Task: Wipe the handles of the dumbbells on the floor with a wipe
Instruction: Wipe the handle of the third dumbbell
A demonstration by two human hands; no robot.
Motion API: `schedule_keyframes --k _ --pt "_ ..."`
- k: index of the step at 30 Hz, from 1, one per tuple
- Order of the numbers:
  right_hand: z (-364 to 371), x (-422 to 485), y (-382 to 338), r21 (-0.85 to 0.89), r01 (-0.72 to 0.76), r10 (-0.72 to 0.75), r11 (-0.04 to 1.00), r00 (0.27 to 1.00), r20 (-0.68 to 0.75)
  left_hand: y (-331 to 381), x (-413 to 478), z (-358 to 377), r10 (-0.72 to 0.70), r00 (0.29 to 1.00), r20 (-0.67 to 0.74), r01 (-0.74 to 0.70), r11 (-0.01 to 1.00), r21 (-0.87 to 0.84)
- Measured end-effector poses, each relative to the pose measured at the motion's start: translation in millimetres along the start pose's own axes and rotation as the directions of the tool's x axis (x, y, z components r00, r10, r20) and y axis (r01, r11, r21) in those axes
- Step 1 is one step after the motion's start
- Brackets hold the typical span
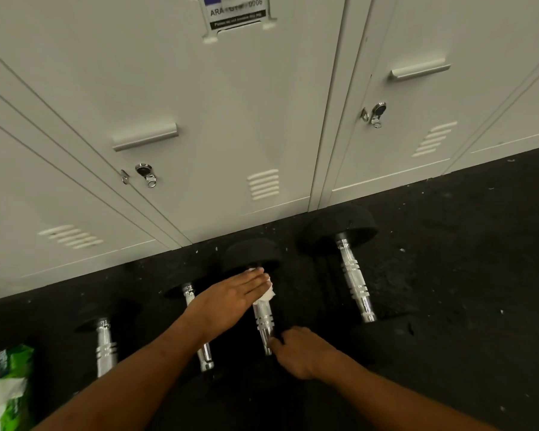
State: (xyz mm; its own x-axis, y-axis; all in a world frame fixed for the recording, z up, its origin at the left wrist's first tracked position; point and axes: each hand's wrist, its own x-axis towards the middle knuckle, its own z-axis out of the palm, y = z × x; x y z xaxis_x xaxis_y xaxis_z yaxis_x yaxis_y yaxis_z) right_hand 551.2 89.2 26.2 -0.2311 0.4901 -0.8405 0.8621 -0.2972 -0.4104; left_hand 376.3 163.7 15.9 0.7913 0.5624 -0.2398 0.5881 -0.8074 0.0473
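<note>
**A:** Dumbbells [263,321]: where do they lie?

**B:** Four in a row on the black floor [448,275], before the lockers [231,119]. A green pack of wipes [7,387] sits far left, then the first dumbbell [106,346] and the second dumbbell [189,295].

**A:** And the hands?

**B:** The left hand [231,293] lies flat, fingers straight, pressing the white wipe [266,295] onto the third dumbbell's handle (chrome, ringed), at its far end. The right hand [302,353] curls round the near end. The fourth dumbbell [353,275] lies apart, rightmost.
</note>
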Motion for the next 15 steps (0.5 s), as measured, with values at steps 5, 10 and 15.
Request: schedule_keyframes --k 5,10,15 --pt "5 5 3 0.139 -0.05 0.051 0.989 0.999 0.002 11 -1 11 -0.05 0.997 -0.055 0.045 0.996 -0.078" --pt "6 3 5 0.218 -0.046 0.055 0.975 0.998 -0.036 31 -13 17 -0.012 0.997 -0.081 -0.003 0.983 -0.186" --pt "9 1 7 0.199 -0.016 0.031 0.98 0.997 -0.072 47 -28 16 0.078 0.995 -0.055 -0.088 0.973 -0.215"
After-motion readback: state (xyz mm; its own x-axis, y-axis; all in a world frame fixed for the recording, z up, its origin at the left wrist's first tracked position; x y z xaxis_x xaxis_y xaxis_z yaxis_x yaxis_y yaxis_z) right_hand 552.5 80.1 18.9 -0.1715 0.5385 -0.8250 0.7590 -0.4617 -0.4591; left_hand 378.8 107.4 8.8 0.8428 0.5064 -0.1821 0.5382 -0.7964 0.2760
